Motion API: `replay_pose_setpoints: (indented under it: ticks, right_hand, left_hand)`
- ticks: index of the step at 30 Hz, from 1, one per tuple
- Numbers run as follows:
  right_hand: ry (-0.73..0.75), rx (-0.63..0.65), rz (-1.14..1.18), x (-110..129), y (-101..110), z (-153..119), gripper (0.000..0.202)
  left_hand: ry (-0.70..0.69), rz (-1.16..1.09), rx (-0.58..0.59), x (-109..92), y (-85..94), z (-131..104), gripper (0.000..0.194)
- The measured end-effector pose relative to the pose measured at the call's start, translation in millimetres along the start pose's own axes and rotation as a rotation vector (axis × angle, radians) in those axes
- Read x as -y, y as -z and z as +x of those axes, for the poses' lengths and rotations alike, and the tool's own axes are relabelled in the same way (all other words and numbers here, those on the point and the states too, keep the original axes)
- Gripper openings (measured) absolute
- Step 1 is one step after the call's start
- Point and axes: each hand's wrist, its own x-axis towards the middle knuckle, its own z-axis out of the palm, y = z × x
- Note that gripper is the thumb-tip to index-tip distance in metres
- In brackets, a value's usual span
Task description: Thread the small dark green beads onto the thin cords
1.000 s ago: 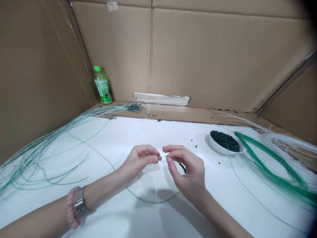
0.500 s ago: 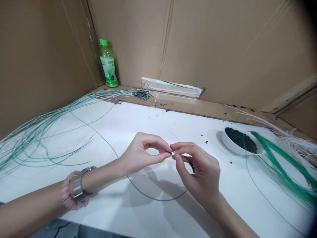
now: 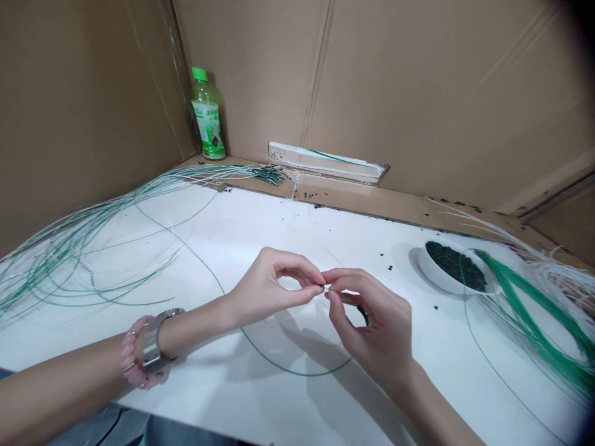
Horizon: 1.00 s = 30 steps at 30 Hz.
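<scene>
Left hand [image 3: 260,285] pinching dark bead [image 3: 321,288] now touches right hand [image 3: 385,328] gripping strand [image 3: 346,300], inside surface's [image 3: 209,387] near edge; pieces apparently aligned.

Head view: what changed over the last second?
The bare left hand and bare right hand closed their fingertip gap and now meet; the view tipped downward. Unchanged: the left grip on a small dark bead, white round bowl, green plastic bottle.

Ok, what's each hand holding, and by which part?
Left hand: a tiny dark piece; which part is unclear. Right hand: a thin strand, gripped just beside that piece.
</scene>
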Motion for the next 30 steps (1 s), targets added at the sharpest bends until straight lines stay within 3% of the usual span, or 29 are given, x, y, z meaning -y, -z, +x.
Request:
replay_pose_setpoints:
  ticks: [8,14,22,26,30]
  right_hand:
    - [-0.054,0.043,0.009,-5,1,0,0.015]
    - [-0.126,0.072,0.052,-7,1,0,0.014]
    - [-0.171,0.031,0.097,-3,1,6,0.01]
    - [-0.133,-0.006,0.08,10,15,31,0.009]
    - [-0.021,-0.048,0.07,47,40,76,0.012]
  left_hand:
    - [-0.024,0.08,0.043,4,2.6,1,0.01]
    - [-0.12,0.161,0.085,4,5.6,1,0.014]
    - [-0.135,0.185,0.07,-3,5.1,4,0.014]
    - [-0.222,0.217,0.124,-35,19.0,23,0.014]
    - [-0.43,0.38,0.162,-98,41.8,43,0.014]
